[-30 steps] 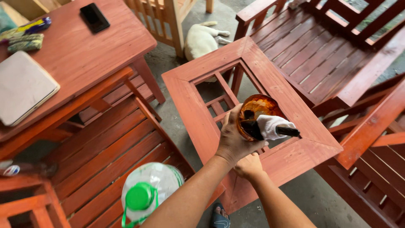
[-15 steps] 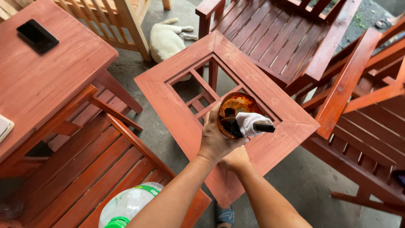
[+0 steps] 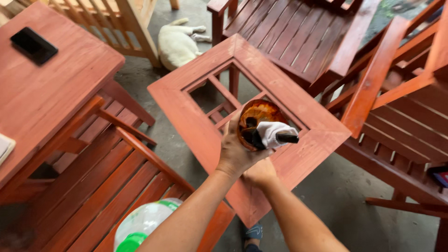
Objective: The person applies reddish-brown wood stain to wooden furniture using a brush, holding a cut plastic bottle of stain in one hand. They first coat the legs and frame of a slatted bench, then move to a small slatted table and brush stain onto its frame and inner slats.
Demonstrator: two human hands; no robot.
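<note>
Red-stained wooden furniture fills the view: a slatted seat point(image 3: 289, 32) at the top, a chair point(image 3: 396, 107) with slanted arms on the right, another slatted chair point(image 3: 107, 186) at lower left, and a broad bench point(image 3: 51, 88) at the upper left carrying a flat black phone point(image 3: 33, 45). Between them stands a small square table frame point(image 3: 205, 140), turned like a diamond, its top an open grid of crossbars with grey concrete floor point(image 3: 354, 196) showing through and around it. A pale dog point(image 3: 177, 44) lies on that floor just beyond the frame's far corner. At the bottom edge, over the lower-left chair, sits a clear plastic bottle point(image 3: 142, 224) with a green cap. The person's two forearms reach up from the bottom over the frame's near right side. The left hand point(image 3: 235, 151) is wrapped around a small round container point(image 3: 256, 121), stained orange-brown inside, gripping it by its side and holding it tilted above the frame's inner edge. A dark brush point(image 3: 273, 136), its handle wrapped in white cloth, lies across the container's mouth, the black tip pointing right. The right hand point(image 3: 259, 173) sits just below the left, touching it, curled, but the left hand covers its fingers, so I cannot tell whether it grips anything.
</note>
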